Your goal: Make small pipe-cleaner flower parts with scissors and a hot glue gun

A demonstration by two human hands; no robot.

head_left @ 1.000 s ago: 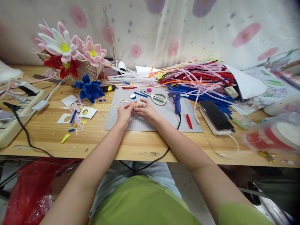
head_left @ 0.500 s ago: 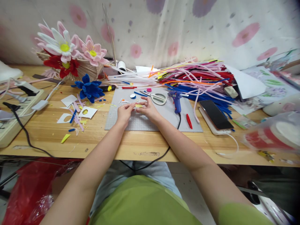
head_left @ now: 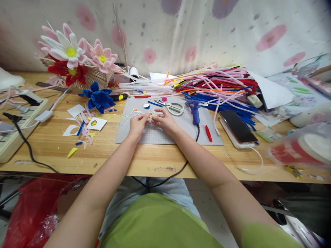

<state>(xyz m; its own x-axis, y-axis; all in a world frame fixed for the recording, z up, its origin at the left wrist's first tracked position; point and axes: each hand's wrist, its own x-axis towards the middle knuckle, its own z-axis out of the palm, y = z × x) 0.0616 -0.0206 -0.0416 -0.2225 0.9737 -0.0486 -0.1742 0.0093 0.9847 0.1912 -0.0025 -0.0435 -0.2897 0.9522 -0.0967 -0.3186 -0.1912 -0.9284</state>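
Observation:
Over the grey mat (head_left: 165,137), my left hand (head_left: 138,125) and my right hand (head_left: 167,121) meet at a small yellow piece (head_left: 150,116). Both pinch it between thumb and fingertips, and the fingers hide most of it. Just beyond them lie a small round blue-and-white disc (head_left: 146,106) and scissors (head_left: 176,109) with pale handles. A blue glue gun (head_left: 194,112) rests to the right of my right hand, and a red tool (head_left: 208,133) lies near the mat's right edge.
Coloured pipe cleaners (head_left: 212,82) are heaped at the back. A phone (head_left: 238,125) lies at right beside a bagged cup (head_left: 301,148). On the left are a blue flower (head_left: 97,97), paper scraps (head_left: 97,124) and a power strip (head_left: 18,137). The glue gun's cord crosses the front edge.
My right hand's fingers have closed in on the yellow piece, which shows less between the hands. My left hand has barely moved.

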